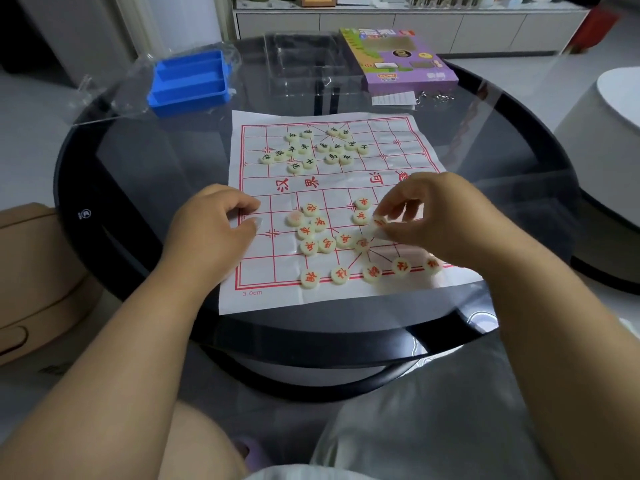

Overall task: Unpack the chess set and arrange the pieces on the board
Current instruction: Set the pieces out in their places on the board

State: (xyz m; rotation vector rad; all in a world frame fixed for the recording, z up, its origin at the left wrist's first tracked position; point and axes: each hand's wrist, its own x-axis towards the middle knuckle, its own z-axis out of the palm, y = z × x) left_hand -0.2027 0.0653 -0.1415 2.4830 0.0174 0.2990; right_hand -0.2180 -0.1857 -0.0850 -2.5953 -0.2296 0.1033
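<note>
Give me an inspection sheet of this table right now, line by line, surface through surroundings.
Surface: round dark glass table.
Job's things: paper board lies flat; black-marked pieces clustered loose on the far half; red-marked pieces partly loose, five lined along the near edge.
Clutter: blue tray, clear wrap, purple box, folded leaflet.
Hands: left hand rests on the board's left edge; right hand pinches a red piece.
Cables: nothing seen.
Surroundings: low cabinet behind, cardboard box at left.
</note>
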